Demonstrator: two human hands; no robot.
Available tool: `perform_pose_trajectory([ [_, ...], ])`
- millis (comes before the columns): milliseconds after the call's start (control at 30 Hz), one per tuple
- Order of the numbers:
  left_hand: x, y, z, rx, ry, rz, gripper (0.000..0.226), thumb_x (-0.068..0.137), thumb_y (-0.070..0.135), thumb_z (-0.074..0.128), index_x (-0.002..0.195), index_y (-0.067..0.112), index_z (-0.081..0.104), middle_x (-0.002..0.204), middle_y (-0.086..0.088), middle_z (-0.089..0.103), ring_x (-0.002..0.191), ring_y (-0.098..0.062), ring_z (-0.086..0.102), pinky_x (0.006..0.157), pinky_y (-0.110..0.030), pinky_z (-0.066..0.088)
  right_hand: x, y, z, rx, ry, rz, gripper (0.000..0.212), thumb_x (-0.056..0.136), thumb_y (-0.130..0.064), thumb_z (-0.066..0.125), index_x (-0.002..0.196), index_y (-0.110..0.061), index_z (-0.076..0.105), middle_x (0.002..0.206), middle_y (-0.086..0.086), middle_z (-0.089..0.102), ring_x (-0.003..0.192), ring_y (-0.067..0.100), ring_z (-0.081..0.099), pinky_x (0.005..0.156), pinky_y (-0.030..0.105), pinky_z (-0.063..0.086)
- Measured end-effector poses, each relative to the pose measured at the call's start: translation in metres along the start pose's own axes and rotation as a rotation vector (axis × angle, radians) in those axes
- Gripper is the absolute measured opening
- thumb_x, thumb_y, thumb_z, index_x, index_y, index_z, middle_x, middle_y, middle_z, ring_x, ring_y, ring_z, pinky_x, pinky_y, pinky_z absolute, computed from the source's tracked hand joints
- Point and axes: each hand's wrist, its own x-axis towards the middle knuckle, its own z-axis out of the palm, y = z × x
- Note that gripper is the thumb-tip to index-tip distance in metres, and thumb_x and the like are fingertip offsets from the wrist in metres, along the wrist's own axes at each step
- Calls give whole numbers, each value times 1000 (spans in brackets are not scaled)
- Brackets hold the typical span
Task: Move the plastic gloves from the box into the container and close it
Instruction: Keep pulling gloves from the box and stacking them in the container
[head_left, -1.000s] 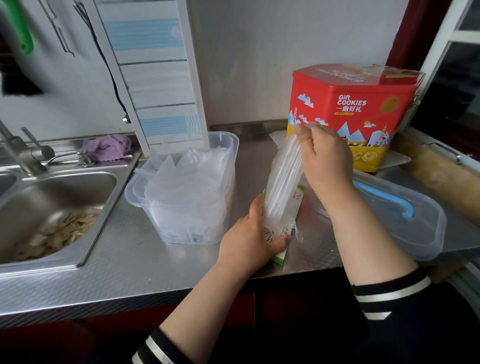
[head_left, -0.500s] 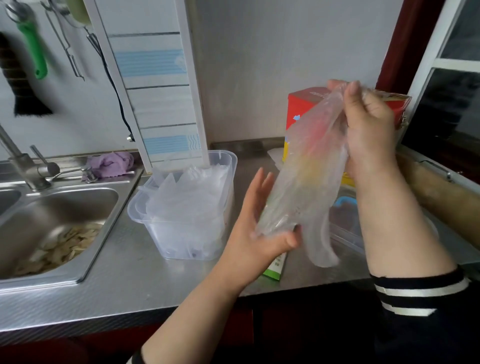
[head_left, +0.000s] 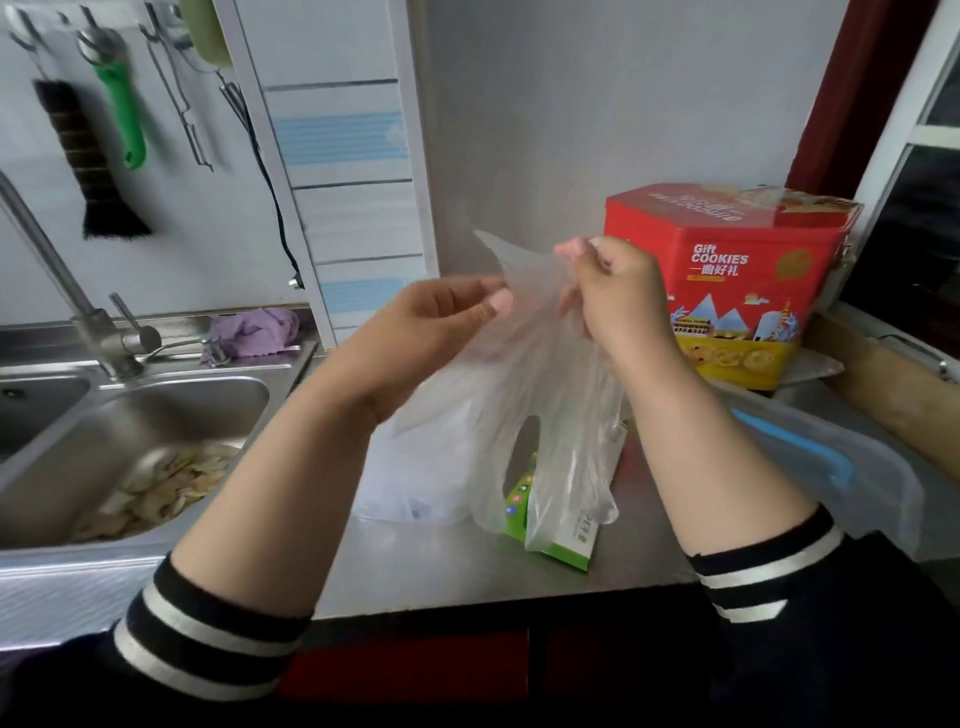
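Steel covers the table (head_left: 441, 566), which runs from a sink (head_left: 156, 415) on the left to a window frame on the right. Scraps lie in the sink bowl, a tap (head_left: 67, 291) stands behind it, and a purple cloth (head_left: 257, 332) sits on its back ledge. A red cookie tin (head_left: 737, 291) stands at the back right of the table, and a clear lid (head_left: 841, 467) with a blue handle lies in front of it. The clear container (head_left: 415, 478) sits on the table in the middle, largely hidden behind the person's left forearm and the gloves. Held up above it is a bunch of thin plastic gloves (head_left: 540, 395), which hangs down in front of the container and the box. The left hand (head_left: 431, 332) pinches the top edge of the gloves between thumb and fingers (head_left: 498, 304); the right hand (head_left: 618, 296) is curled round the top of the bunch just beside it. The green and white box (head_left: 561, 540) lies on the table under the hanging gloves, touching them. A brush (head_left: 88, 156) and a green-handled tool (head_left: 124, 114) hang on the wall.
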Motion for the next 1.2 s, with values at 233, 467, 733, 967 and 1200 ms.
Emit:
perform_pose_trajectory([
  [233, 22, 9, -52, 558, 59, -164, 65, 86, 43, 69, 139, 17, 41, 88, 1, 75, 81, -18, 72, 81, -37, 57, 18, -2, 49, -194, -61, 12, 26, 98, -30, 49, 93, -15, 69, 67, -2, 62, 74, 21, 61, 69, 30, 46],
  [467, 61, -41, -102, 980, 180, -281, 67, 90, 17, 62, 147, 19, 26, 106, -9, 67, 83, -27, 62, 86, -37, 48, 14, 6, 78, -270, -338, 110, 39, 92, -39, 63, 123, -21, 50, 100, -1, 66, 85, 20, 66, 72, 29, 45],
  [733, 65, -90, -95, 1339, 231, -294, 54, 95, 31, 58, 140, 24, 28, 112, -8, 64, 100, -33, 58, 70, -38, 45, 17, 12, 95, -839, -440, -40, 48, 97, -32, 55, 138, -17, 35, 126, 10, 59, 111, 32, 58, 74, 33, 39],
  [967, 49, -59, -41, 1501, 25, -54, 58, 98, 44, 45, 148, 19, 29, 154, -6, 28, 138, -34, 29, 105, -51, 37, 16, 16, 108, -965, -435, -166, 31, 96, -22, 54, 123, -11, 43, 117, 12, 63, 105, 35, 61, 69, 33, 38],
  [1200, 55, -104, -30, 1261, -384, -471, 66, 102, 44, 28, 154, 26, -9, 162, -3, -15, 149, -32, -11, 120, -53, -2, 9, -7, 75, -680, -368, -151, 45, 96, -30, 56, 137, -16, 41, 126, 6, 58, 115, 27, 55, 79, 32, 41],
])
